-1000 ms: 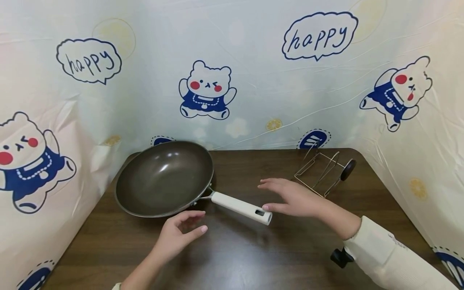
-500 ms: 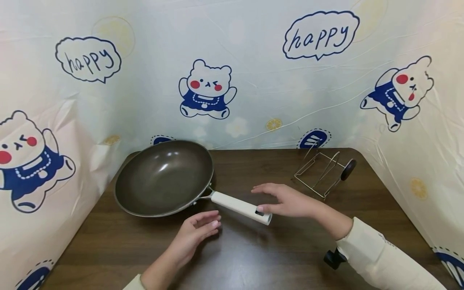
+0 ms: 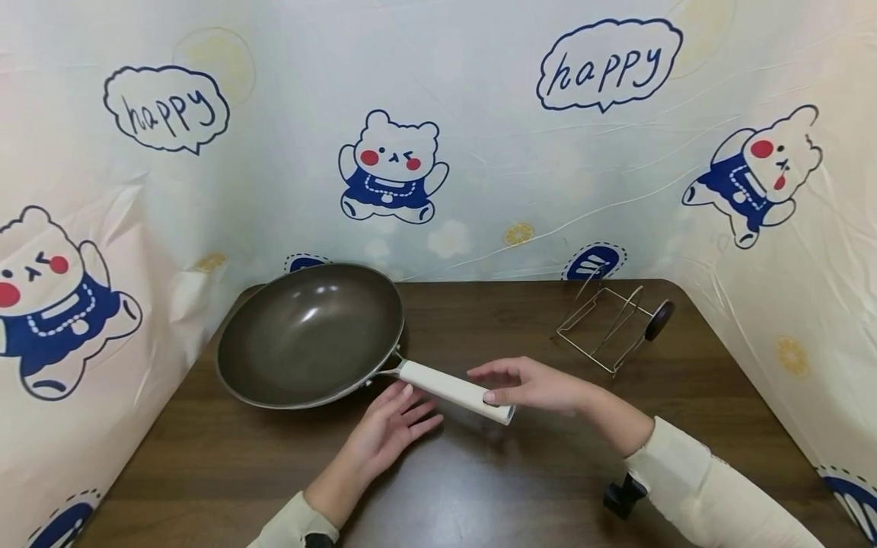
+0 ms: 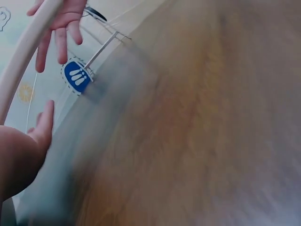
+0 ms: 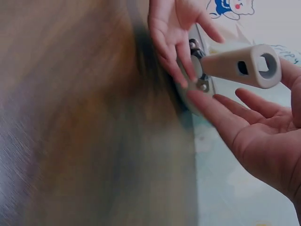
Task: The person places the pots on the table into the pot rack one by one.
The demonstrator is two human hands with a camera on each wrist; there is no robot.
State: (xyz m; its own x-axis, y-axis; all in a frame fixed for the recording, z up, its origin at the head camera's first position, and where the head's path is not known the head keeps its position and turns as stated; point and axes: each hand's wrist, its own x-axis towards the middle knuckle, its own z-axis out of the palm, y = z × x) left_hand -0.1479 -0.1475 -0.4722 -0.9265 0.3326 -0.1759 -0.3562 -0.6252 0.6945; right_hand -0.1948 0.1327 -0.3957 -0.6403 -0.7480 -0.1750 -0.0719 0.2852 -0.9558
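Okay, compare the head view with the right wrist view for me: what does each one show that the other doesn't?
Only the head view shows the wire rack and the inside of the pan. Only the right wrist view shows the palm side of the right hand. Both share the two hands, the pan's pale handle, and the brown tabletop.

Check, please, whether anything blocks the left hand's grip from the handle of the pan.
Nothing visible stands between the left hand's grip and the white handle of the pan. The wire rack is off to the right, clear of them.
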